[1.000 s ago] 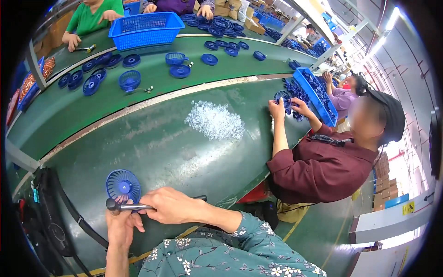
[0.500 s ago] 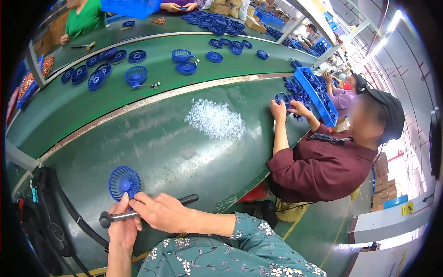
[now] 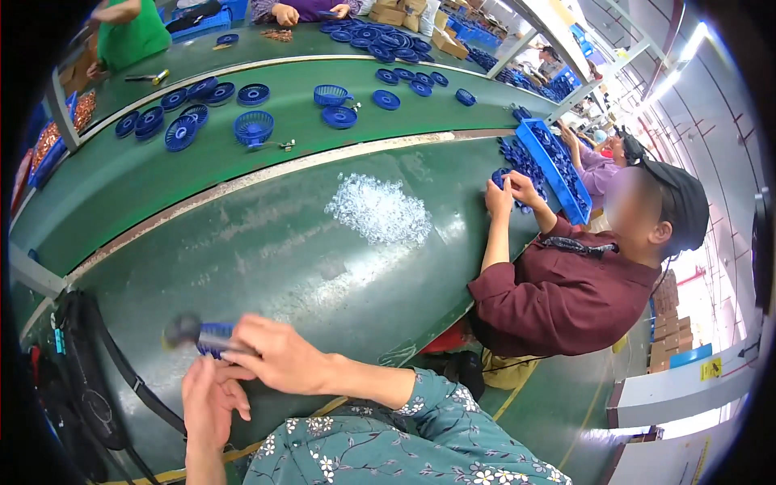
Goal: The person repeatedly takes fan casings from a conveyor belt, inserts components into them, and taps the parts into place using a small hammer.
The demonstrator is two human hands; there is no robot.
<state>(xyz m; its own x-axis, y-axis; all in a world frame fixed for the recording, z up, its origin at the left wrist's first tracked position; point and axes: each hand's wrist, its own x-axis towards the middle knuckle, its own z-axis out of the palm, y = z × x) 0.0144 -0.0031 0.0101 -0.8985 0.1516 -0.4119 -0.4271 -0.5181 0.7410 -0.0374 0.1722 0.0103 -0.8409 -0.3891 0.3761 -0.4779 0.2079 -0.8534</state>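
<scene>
My right hand (image 3: pixel 279 353) grips a hammer, whose dark head (image 3: pixel 183 330) is smeared by motion. Behind and beneath that tool shows a blue slatted round fan housing (image 3: pixel 215 333), tilted and partly covered. My left hand (image 3: pixel 212 398) is just below the housing, thumb and forefinger pinched at its lower edge, other fingers curled loosely. The exact contact is hidden by the right hand.
A heap of small clear plastic pieces (image 3: pixel 378 208) lies on the green table (image 3: pixel 267 267). Several blue fan parts (image 3: pixel 254 127) sit on the belt beyond. A black bag (image 3: pixel 93 380) lies at left. A co-worker (image 3: pixel 578 283) works at right near a blue crate (image 3: pixel 558 174).
The hammer has risen from beside my left hand to in front of the fan housing. The housing has tilted, its round face turned away. Belt parts have shifted slightly right.
</scene>
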